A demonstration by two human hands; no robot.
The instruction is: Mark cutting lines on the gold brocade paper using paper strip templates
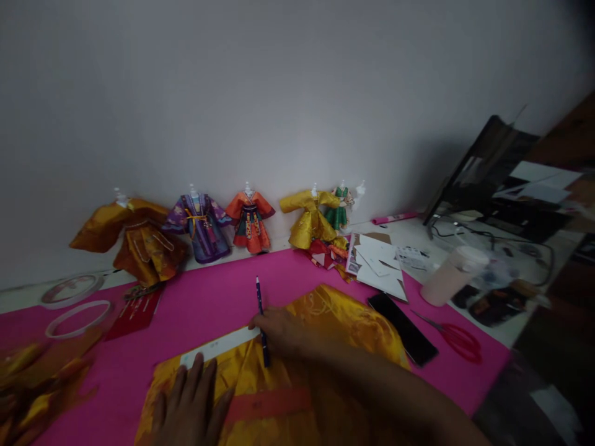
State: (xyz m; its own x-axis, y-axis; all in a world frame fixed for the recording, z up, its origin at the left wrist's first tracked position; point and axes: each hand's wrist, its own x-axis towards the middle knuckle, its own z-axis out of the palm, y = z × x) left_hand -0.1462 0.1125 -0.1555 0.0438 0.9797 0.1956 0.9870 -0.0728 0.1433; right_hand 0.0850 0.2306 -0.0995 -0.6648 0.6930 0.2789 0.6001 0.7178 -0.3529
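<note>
A sheet of golden-yellow patterned fabric (344,322) lies on the pink mat (209,297) in front of me. My left hand (188,406) rests flat, fingers spread, on the fabric and on the near end of a pale ruler (218,345) laid along its far edge. My right hand (281,331) grips a dark blue pen (261,303), its tip down against the ruler. An orange-red strip (267,404) lies across the fabric between my arms.
Several miniature costumes on stands line the wall: gold (139,238), purple (199,226), orange (250,220), yellow (309,217), green (341,207). A black phone (402,328), red scissors (455,337), white card pieces (379,260), a beige cup (449,275) and tape rolls (74,303) surround the mat.
</note>
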